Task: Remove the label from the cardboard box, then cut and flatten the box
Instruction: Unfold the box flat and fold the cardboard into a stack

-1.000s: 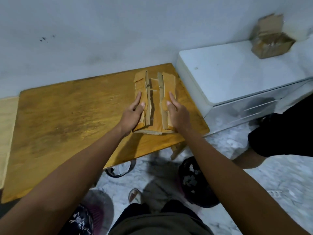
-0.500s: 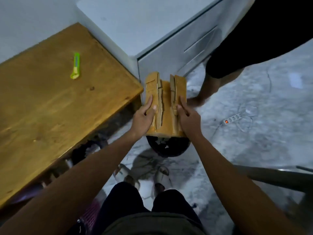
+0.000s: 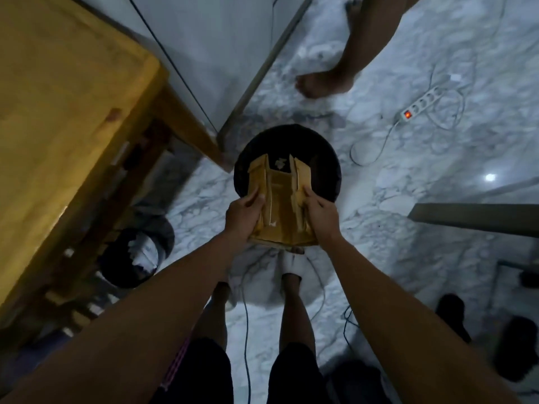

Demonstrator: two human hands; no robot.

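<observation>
Your left hand point(image 3: 243, 212) and right hand point(image 3: 320, 209) each grip a side edge of the light, floppy flattened brown cardboard box point(image 3: 280, 205); keep holding there.

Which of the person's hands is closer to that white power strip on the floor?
Right. The right hand grips the flattened box on the side facing the power strip; the left hand grips the far edge.

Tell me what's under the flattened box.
Below the flattened box, gripped by left hand and right hand, sits a black bin holding white scraps; the box hides the rest.
</observation>
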